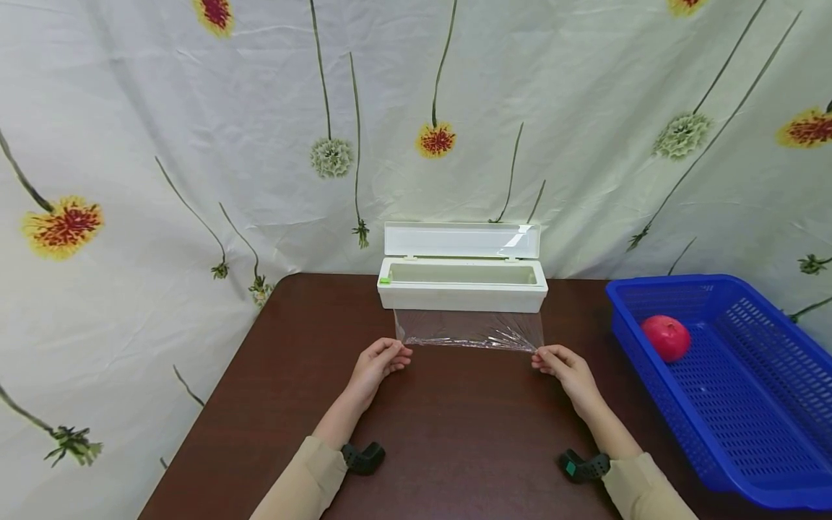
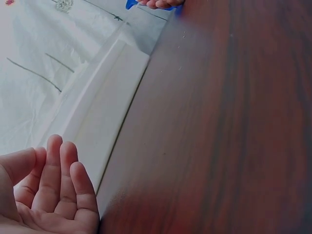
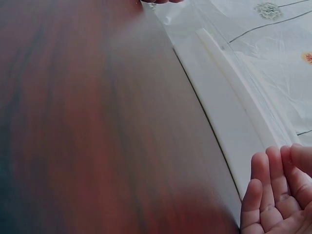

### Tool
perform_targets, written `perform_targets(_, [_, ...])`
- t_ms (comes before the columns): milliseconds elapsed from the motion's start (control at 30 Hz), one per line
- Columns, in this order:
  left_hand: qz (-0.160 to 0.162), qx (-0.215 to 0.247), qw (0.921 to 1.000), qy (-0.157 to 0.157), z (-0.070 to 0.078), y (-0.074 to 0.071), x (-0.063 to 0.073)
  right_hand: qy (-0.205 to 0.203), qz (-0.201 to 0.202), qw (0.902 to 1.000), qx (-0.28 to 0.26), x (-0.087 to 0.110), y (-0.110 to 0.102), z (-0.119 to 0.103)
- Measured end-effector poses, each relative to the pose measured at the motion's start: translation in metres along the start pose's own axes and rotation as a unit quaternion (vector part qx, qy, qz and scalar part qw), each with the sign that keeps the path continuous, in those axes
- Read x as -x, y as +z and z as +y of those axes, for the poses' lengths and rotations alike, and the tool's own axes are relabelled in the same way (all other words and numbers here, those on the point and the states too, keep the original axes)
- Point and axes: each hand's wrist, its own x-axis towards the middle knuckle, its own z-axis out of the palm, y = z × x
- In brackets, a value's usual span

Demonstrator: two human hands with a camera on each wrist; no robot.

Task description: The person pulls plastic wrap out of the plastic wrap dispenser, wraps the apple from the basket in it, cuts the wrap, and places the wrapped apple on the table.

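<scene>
A sheet of clear plastic wrap [image 1: 468,329] stretches out from the front of a white wrap dispenser box [image 1: 463,297], whose lid [image 1: 455,240] stands raised at the back. At the sheet's left corner, my left hand [image 1: 380,365] pinches the edge between thumb and forefinger. My right hand [image 1: 564,367] pinches the right corner, where the film bunches into creases. In the left wrist view, the thumb and forefinger of the left hand [image 2: 53,195] meet while the other fingers stay loosely bent. The right wrist view shows the right hand [image 3: 280,192] in a similar pinch beside the box.
To the right stands a blue plastic basket [image 1: 682,433] with a round red fruit [image 1: 666,338] inside. A dark brown wooden table [image 1: 455,433] lies under everything. Behind it hangs a white flowered cloth [image 1: 273,108]. Both wrists wear black bands.
</scene>
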Motion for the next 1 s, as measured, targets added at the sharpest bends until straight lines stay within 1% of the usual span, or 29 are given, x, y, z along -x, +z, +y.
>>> perform_targets(300, [0.0,-0.006,1.0,0.0,0.001,0.0,0.005,-0.003,-0.015,0.9998,0.008,0.005,-0.002,-0.002])
perform_targets(533, [-0.001,-0.014,0.9998,-0.015,0.002,0.0,0.008,-0.013,-0.021,0.9996,0.013,0.007,-0.005,0.003])
perform_targets(700, [-0.015,-0.026,0.9994,-0.019,0.018,0.005,0.018,-0.017,-0.021,0.9995,0.015,0.008,-0.006,0.004])
perform_targets(767, [-0.018,-0.03,0.9993,-0.016,0.022,0.006,0.022,-0.017,-0.019,0.9995,0.018,0.008,-0.006,0.005])
perform_targets(1000, [-0.01,-0.026,0.9995,-0.015,0.005,0.001,0.016,-0.021,-0.018,0.9994,0.022,0.01,-0.006,0.006])
